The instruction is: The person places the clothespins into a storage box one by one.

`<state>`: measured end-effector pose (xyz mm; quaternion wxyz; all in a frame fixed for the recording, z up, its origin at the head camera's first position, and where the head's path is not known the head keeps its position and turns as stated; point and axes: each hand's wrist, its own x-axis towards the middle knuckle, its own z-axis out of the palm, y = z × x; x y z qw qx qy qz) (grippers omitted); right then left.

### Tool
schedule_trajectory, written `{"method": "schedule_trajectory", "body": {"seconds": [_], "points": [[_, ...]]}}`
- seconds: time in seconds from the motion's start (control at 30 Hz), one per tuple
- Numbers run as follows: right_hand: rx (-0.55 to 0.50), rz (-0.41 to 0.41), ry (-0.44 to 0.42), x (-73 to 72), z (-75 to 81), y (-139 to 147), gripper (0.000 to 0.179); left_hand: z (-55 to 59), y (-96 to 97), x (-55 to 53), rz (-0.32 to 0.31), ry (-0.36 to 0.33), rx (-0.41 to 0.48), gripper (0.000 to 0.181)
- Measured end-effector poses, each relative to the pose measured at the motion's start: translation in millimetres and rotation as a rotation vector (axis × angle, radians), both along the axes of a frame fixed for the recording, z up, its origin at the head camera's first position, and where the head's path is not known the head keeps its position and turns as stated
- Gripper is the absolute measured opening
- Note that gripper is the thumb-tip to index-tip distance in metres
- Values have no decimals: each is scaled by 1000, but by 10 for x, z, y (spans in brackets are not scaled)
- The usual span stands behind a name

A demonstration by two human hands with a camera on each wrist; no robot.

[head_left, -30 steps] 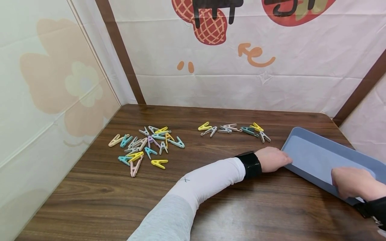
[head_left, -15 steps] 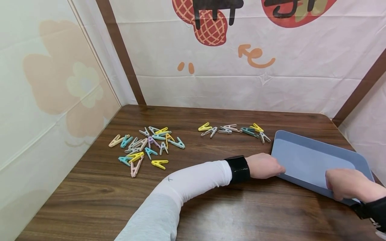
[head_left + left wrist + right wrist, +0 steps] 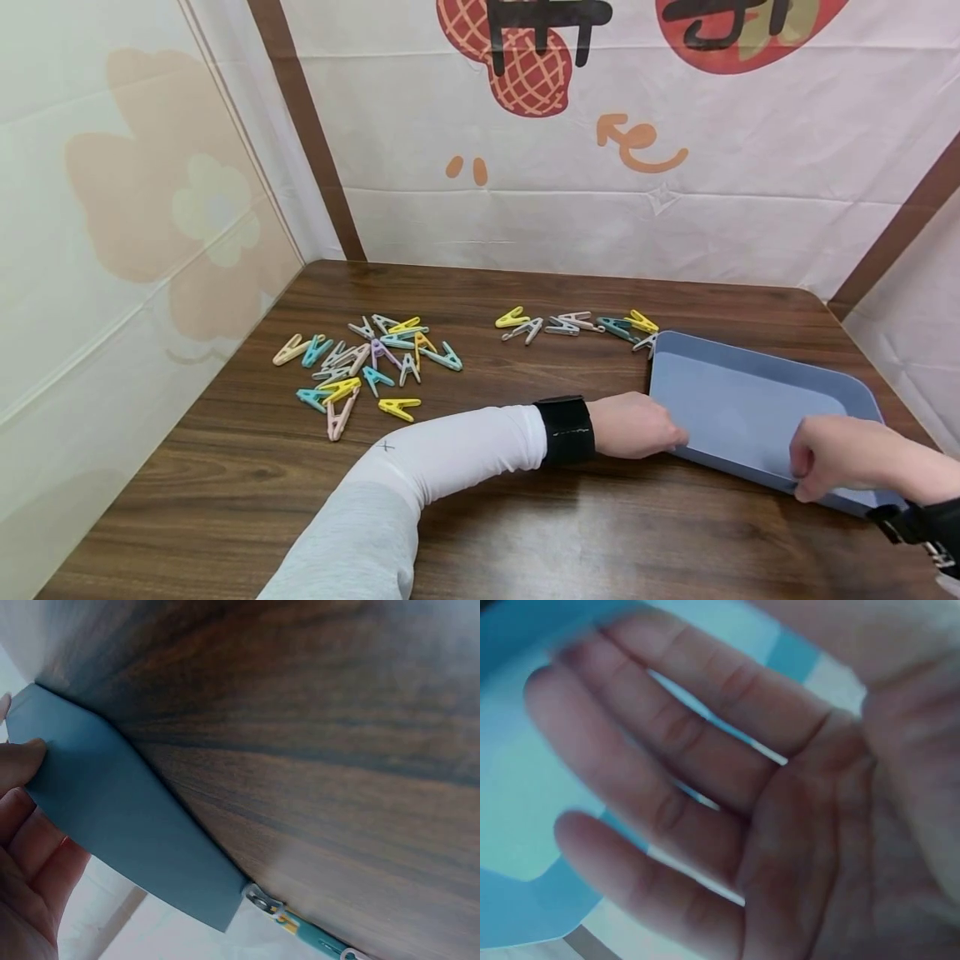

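Note:
A shallow blue-grey rectangular tray point(image 3: 738, 408) lies on the table at the right. My left hand point(image 3: 636, 425) grips its left end near the front corner. In the left wrist view, the thumb point(image 3: 26, 761) presses the outside of the tray wall point(image 3: 127, 817) and the other fingers are behind it. Over the near rim toward the right corner, my right hand point(image 3: 843, 457) holds the tray, thumb low at the front wall. The right wrist view shows its fingers point(image 3: 682, 727) bent loosely, blurred, with the blue tray behind them. A grey clothespin point(image 3: 645, 342) lies right at the tray's far left corner.
Several clothespins in mixed colours point(image 3: 377, 354) are scattered on the left of the wooden table point(image 3: 225, 508). A looser row, with a yellow clothespin point(image 3: 512, 317) at its left end, lies along the back. Printed cloth point(image 3: 525, 225) hangs behind the table.
Both hands have moved left and slightly toward the person, and the tray has slid with them. Its far left corner now overlaps the grey clothespin in the head view. The other clothespins stay put.

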<state>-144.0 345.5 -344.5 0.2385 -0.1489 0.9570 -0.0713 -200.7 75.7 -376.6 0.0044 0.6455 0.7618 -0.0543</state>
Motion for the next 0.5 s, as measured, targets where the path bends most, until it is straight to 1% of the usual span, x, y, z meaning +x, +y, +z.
{"method": "schedule_trajectory", "body": {"seconds": [0.07,0.13,0.23,0.33,0.37,0.5], "points": [[-43,-21,-27,-52,59,0,19,6,-27,15,-1,-7,-1,17],[-83,-29,-10,-104,105,25,25,12,-58,30,0,-11,-2,17],[-113,-48,85,-176,158,92,35,15,-106,52,-1,-12,-4,17],[-105,-74,213,-224,179,191,44,17,-153,72,-8,-6,-9,17],[-91,-93,248,-236,179,227,48,17,-169,78,-10,-5,-11,18],[-13,-173,340,-262,151,393,67,19,-237,99,-20,-5,-15,18]]}}
